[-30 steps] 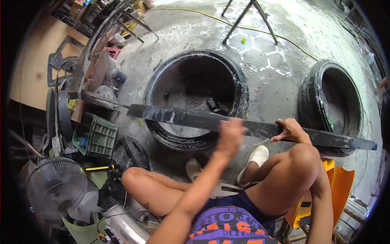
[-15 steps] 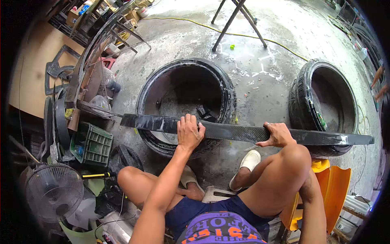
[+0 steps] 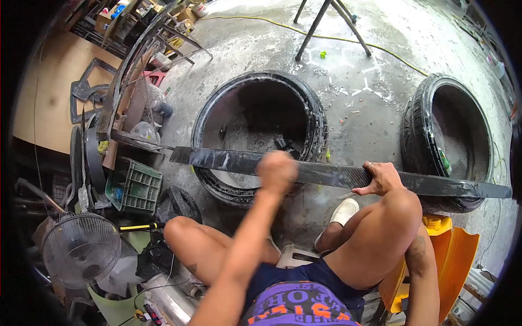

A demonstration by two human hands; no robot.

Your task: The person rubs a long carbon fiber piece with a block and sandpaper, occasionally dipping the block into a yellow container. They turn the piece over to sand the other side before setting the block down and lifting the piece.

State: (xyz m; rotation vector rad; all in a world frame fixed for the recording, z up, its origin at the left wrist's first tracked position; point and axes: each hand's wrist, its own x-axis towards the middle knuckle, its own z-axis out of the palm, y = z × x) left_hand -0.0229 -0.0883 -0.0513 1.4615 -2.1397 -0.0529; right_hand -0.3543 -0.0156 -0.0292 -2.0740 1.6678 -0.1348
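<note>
A long dark strip with a carbon-weave pattern (image 3: pixel 326 175) lies across two tires, a large one (image 3: pixel 318 117) at centre and another (image 3: pixel 417 127) at right. Blurred by motion, my left hand (image 3: pixel 277 169) is on or just over the strip left of its middle; its fingers cannot be made out. My right hand (image 3: pixel 382 177) grips the strip further right, near my knee, thumb on the near edge and fingers over the top. Pale smears mark the strip's left part.
At left stand a fan (image 3: pixel 81 250), a green crate (image 3: pixel 142 187) and a board (image 3: pixel 51 103) with a dark frame on it. Orange panels (image 3: pixel 459 266) are at lower right. A yellow cable (image 3: pixel 326 38) crosses the floor beyond the tires, near metal stand legs (image 3: pixel 315 32).
My left hand has moved right along the strip and is now blurred. The whole scene has shifted slightly right in view. My right hand keeps its place on the strip.
</note>
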